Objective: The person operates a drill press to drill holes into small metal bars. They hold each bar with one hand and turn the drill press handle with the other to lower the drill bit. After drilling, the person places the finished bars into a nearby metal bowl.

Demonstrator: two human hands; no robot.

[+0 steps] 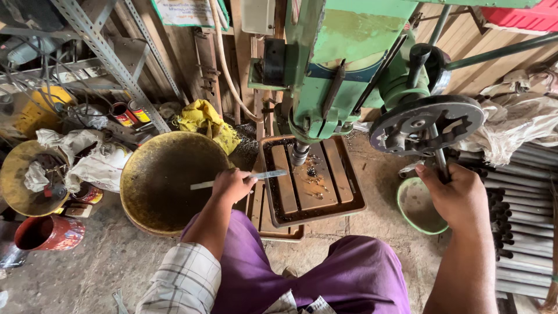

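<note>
Flat metal strip [238, 178], thin and grey, lies level across the front of the drill press table [354, 200], one end just below the drill chuck [299, 154], the other end out over a large shallow metal pan [157, 180]. Left hand [231, 184] is closed around the strip near its middle, fingers curled over it. Right hand [456, 195] is closed on a feed handle [440, 158] that hangs from the dark spoked wheel [427, 123] on the side of the green drill press [349, 58].

The table is a rusty rectangular tray with raised slats; dark metal chips lie scattered on it beneath the chuck. The pan sits on the concrete floor to the left of the table, tilted slightly. A small green bowl [415, 204] rests on the floor below the right hand. Metal tubes [526, 232] are stacked at the right edge. A crumpled yellow cloth [206, 122] lies behind the pan. A red tin [49, 232] stands at the lower left, well apart from the work. The person sits with purple-clad knees [325, 273] just short of the table.
</note>
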